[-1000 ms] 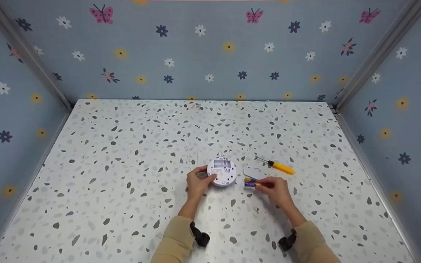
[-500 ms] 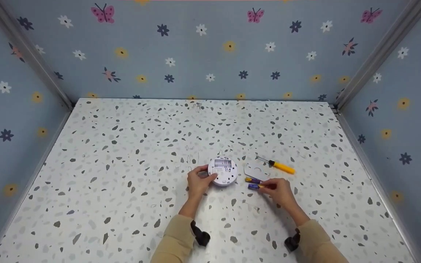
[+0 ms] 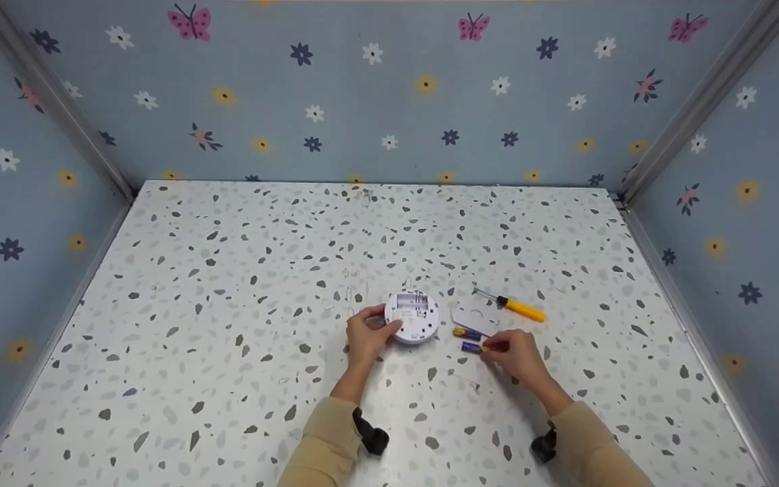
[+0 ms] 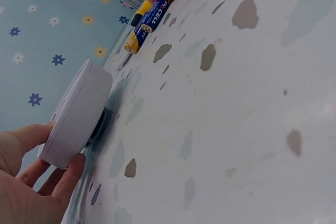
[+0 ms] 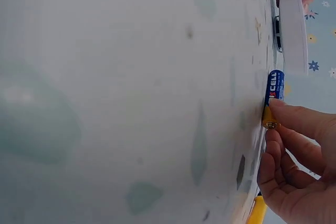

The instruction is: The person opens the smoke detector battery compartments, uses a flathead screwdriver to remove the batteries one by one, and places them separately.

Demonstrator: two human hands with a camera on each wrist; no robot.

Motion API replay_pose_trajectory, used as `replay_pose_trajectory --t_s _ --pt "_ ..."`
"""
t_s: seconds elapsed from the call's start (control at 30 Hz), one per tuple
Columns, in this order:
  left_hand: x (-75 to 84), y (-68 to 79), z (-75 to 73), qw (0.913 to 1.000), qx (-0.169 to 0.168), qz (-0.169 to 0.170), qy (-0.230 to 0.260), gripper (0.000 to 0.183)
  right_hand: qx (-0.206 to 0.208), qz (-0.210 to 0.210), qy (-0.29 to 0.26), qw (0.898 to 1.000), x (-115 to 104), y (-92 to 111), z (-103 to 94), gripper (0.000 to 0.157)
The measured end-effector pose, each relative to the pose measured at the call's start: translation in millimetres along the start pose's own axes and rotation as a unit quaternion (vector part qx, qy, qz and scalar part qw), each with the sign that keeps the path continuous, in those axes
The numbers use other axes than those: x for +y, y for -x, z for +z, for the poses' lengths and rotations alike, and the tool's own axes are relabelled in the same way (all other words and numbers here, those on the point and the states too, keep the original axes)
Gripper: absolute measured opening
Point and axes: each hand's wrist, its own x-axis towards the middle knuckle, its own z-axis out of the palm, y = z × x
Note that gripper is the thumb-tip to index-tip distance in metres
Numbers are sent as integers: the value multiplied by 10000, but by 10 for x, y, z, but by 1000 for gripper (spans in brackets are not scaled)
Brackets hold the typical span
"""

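A round white device point(image 3: 412, 316) faces up with an open rectangular battery compartment, where no battery shows. My left hand point(image 3: 366, 339) grips its left edge, thumb on top and fingers beneath; a dark base point(image 4: 98, 128) shows under it in the left wrist view. To the right, my right hand point(image 3: 515, 353) pinches the yellow end of a blue-and-yellow battery point(image 5: 275, 85) between thumb and fingers, close to the table. A second battery point(image 3: 466, 333) lies just beyond it, parallel, near the right fingertips.
A screwdriver point(image 3: 523, 310) with a yellow handle lies behind the right hand. Between it and the batteries is a thin, pale, curved piece point(image 3: 476, 315). Blue patterned walls enclose the speckled white table point(image 3: 241, 243) at the back and sides.
My right hand has shifted slightly right and toward me with the nearer battery, which now lies apart from the other one. The left hand and white device have stayed nearly still.
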Motion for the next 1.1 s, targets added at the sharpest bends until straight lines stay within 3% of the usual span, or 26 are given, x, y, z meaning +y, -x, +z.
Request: replay_pose_trajectory --t_s 0.4,0.57,0.8,1.1 --pt "-9 -3 7 10000 50 42 -60 37 99 233 -243 9994 -68 0 -95 15" --pt "-1 1 8 10000 42 35 -55 37 216 -21 -288 9993 -98 -46 -152 19" --pt "2 12 -18 9995 -24 300 44 36 339 -376 -203 9985 -96 -133 -167 28" --pt "-10 0 -4 9998 20 179 -96 36 350 -393 -240 9983 -11 -241 -188 34"
